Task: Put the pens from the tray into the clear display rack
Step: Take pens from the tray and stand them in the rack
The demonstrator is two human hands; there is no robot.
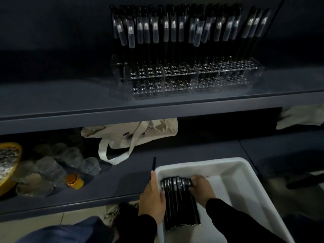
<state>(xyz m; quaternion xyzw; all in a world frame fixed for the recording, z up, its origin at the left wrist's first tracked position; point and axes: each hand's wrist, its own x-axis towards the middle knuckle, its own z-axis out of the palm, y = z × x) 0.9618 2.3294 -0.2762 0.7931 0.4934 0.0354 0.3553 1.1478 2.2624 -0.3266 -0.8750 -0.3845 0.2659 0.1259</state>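
White tray was set on the lower shelf, overhanging its front edge, presumably so the pens could be reached from above. Black pens were bundled side by side along the tray's left wall, caps toward the shelf.

Left hand was laid over the tray's left rim, fingers curled against the bundle's side; one thin black pen appeared to be pinched upright at its fingertips, but dim light left that unclear. Right hand was closed over the cap ends of the bundle, likely to square it up or lift several at once.

Clear display rack was placed on the upper shelf, well above the tray. Racked pens were standing in the back rows only; front holes were left open, so filling was judged partly done.

Tote bag and glass cups were seen on the lower shelf, apart from the tray.
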